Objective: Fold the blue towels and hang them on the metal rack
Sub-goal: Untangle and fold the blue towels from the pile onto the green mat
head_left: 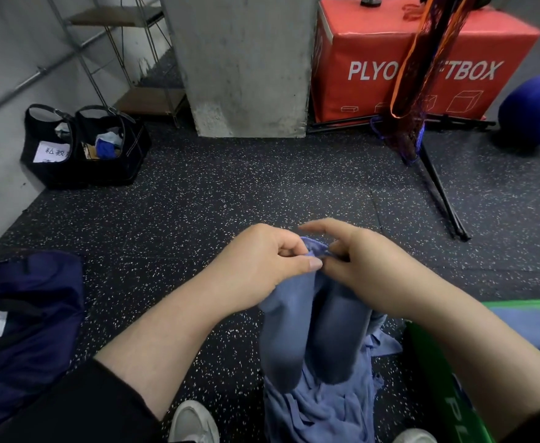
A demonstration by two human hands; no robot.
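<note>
A blue towel [313,334] hangs in two long folds from both my hands at the centre of the view. My left hand [262,260] pinches its top edge between thumb and fingers. My right hand [358,260] pinches the same bunched edge right beside it, with its forefinger stretched out. More blue towel cloth [323,410] lies crumpled on the speckled floor below, between my shoes. A metal wire rack [118,55] with wooden shelves stands at the back left against the wall.
Two black bags [83,148] sit by the left wall. A dark blue bag [28,318] lies at lower left. A concrete pillar [246,65], a red plyo box [416,59], a black stand with netting [422,100] and a blue ball [534,107] stand behind. A green box [438,372] is at right.
</note>
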